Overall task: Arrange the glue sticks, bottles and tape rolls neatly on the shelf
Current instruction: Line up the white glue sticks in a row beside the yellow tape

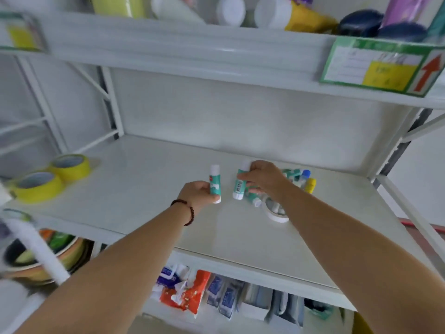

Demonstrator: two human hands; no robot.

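My left hand grips a teal-and-white glue stick upright over the middle of the white shelf. Just to its right, my right hand holds a second glue stick upright. Behind and under my right hand lies a heap of glue sticks and small bottles, one with a blue cap, one yellow. A white tape roll lies flat beneath my right wrist. Two yellow tape rolls sit at the shelf's left end.
The upper shelf carries bottles and dark tubs, with a green and yellow label on its front edge. Below, packets and boxes fill the lower shelf. Stacked bowls sit at the lower left.
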